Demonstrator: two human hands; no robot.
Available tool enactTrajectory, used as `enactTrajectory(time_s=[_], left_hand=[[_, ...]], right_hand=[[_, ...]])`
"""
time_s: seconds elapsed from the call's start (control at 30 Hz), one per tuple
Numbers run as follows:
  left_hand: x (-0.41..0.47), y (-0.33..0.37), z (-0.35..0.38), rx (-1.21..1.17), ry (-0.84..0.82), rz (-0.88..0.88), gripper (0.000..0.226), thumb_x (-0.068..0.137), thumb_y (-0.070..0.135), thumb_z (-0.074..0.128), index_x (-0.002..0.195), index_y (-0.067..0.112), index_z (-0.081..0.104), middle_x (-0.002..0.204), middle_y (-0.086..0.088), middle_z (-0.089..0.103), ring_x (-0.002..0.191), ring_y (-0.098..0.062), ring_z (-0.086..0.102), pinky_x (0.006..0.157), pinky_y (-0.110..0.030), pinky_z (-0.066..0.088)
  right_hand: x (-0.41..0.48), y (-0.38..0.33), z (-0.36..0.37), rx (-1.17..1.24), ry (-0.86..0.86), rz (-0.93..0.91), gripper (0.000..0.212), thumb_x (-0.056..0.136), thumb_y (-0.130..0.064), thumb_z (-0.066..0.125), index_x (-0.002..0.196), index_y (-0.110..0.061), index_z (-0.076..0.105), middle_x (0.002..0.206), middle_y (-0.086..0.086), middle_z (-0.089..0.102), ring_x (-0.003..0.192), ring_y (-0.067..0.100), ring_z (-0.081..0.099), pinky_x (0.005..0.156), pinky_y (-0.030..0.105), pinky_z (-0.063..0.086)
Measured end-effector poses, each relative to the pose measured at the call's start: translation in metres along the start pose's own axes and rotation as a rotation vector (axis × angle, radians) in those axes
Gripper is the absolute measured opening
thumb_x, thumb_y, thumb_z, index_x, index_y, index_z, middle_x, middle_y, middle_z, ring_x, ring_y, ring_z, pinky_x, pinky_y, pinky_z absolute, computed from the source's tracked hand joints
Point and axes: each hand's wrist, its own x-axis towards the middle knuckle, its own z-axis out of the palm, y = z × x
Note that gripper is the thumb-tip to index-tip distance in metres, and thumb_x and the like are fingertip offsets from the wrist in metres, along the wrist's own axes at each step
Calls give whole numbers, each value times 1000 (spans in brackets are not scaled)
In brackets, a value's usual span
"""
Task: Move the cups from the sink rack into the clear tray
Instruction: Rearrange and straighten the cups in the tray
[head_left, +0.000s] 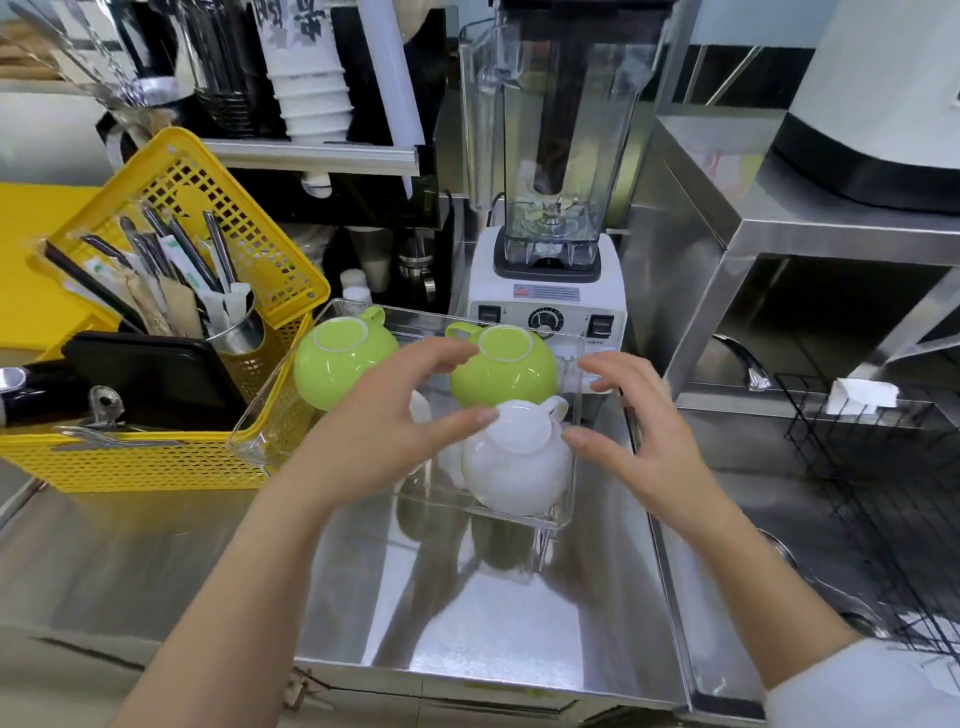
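Steel tabletop (467, 597): bare and reflective at 6 o'clock, nearest the lens. Left hand (379, 431): fingers spread apart, nothing clamped, hovering over the near-left part of the clear tray (563, 512); whether the thumb tip touched the white cup could not be told. Right hand (644, 431): fingers likewise apart and empty, held just beside the tray's 3 o'clock wall. White cup (514, 467): upside down in the tray's near-right corner. Green cup (506, 371): upside down directly behind it, at 12 o'clock. Second green cup (343, 361): upside down at 10 o'clock, in the far-left corner. A further white item was glimpsed under the left hand, unidentified. Sink rack (878, 499): black wire, at 3 o'clock, no cups visible on it. Yellow basket (171, 395): at 9 o'clock, touching the tray. Step judged: final settling of the white cup; transfer apparently near complete. Next move would call for checking the rack.
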Motion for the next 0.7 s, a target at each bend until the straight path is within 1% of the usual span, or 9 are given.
enactTrajectory(time_s=[0.03,0.07,0.13,0.2,0.27,0.33,0.47,0.57,0.7], left_hand=[[3,0,-4,10,61,-1,56,67,55,64,117,29,54,120,15,57,111,2,51,99,-19,39],[5,-1,-7,29,112,-3,53,69,55,62,114,28,56,117,14,58,109,0,53,97,-20,41],[11,-1,-13,24,182,-32,45,75,48,65,113,26,55,113,11,60,107,-2,55,95,-19,43],[15,-2,-16,4,218,-69,44,79,39,67,118,22,54,115,8,60,107,-3,56,93,-18,42],[16,-5,-19,43,251,-93,46,80,38,65,121,20,53,118,7,60,108,-6,55,95,-22,43],[16,-12,-25,95,293,-120,45,82,37,62,122,19,53,121,5,57,111,-8,52,96,-24,39],[15,-30,-47,214,364,-152,50,83,40,59,127,19,47,126,2,50,114,-9,45,95,-25,35],[23,-51,-66,333,320,-229,60,84,44,57,133,14,40,134,-6,46,125,-19,40,100,-32,33],[39,-79,-76,651,223,-284,49,87,42,51,121,7,45,122,-14,50,114,-30,43,95,-39,34]], right_hand=[[5,0,-4,23,2,2,50,69,-50,60,115,-39,46,119,-16,44,105,2,49,93,13,35],[10,1,-6,43,-5,4,48,69,-49,60,114,-39,47,117,-15,46,100,0,50,87,9,36],[22,1,-10,42,-39,-6,45,69,-48,60,111,-41,47,113,-16,49,97,2,52,79,9,40],[35,-1,-11,6,-85,-17,46,70,-46,65,111,-40,46,113,-15,51,96,1,52,77,8,41],[48,-5,-9,-25,-129,-27,45,74,-37,70,113,-36,48,111,-13,53,95,-1,51,79,9,40],[61,-12,-4,-57,-176,-59,41,77,-31,70,113,-33,49,110,-9,54,97,1,51,83,15,40],[89,-31,15,-217,-346,-82,47,79,-37,65,122,-33,47,115,-12,50,101,1,50,86,22,40],[110,-46,29,-344,-440,-96,51,80,-36,65,127,-30,44,120,-12,49,102,5,49,90,28,42],[135,-60,49,-498,-526,-38,52,81,-34,65,129,-28,44,116,-11,48,102,9,50,92,28,42]])
